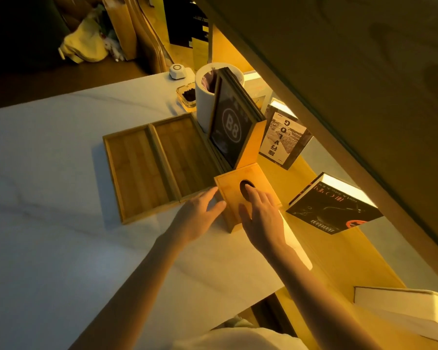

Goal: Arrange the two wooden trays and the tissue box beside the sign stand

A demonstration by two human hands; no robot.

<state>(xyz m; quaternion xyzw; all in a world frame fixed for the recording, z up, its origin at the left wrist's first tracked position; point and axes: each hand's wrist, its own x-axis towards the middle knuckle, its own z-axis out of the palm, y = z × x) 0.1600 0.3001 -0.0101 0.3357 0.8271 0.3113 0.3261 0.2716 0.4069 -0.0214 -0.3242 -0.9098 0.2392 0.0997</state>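
Two shallow wooden trays lie side by side on the white table, the left tray [134, 173] touching the right tray [185, 155]. The right one sits against the dark sign stand [229, 130] marked "B8". A wooden tissue box [234, 195] with an oval hole on top stands just in front of the sign stand. My left hand [200, 213] rests against the box's left side, fingers spread. My right hand [261, 218] lies flat on the box's top, fingertips at the hole. Neither hand is closed around the box.
A white cylinder bin [205, 102], a glass ashtray [187, 96] and a small white device [176, 71] stand behind the trays. Books [283, 140] [331, 208] lean on the yellow ledge at right. A white box [402, 309] lies at lower right.
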